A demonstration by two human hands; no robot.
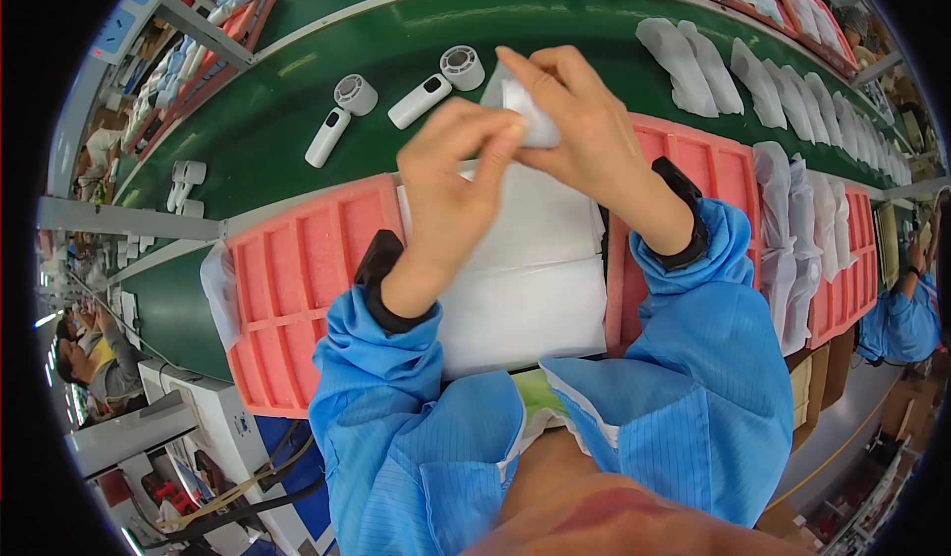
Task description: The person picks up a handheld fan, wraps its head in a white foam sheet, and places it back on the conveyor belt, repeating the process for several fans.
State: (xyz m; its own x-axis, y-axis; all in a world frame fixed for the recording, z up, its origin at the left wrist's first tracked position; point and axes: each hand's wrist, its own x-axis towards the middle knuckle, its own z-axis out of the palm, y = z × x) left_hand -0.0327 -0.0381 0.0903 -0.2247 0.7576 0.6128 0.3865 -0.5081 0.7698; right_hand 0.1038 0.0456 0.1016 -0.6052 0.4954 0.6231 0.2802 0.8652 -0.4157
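Above the far end of a white stack, my left hand (pixel 458 184) and my right hand (pixel 589 125) hold a thin translucent white bag (pixel 533 118) between them. My left thumb and index finger pinch its near edge. The right fingers are closed around its other side. Something whiter shows inside the bag, but I cannot make out what. Below my hands lies the stack of flat white bags or sheets (pixel 520 318). Just beyond my left hand, a white handheld device (pixel 421 100) with a round slotted head lies on the green belt, with a similar device (pixel 327 138) to its left.
A pink divided tray (pixel 297 293) lies left of the stack. Another pink tray (pixel 684 160) lies to the right, with wrapped items (pixel 783 229) on it. Several wrapped items (pixel 693 65) line the belt at the far right. A metal post (pixel 129 217) stands left; other people sit further off.
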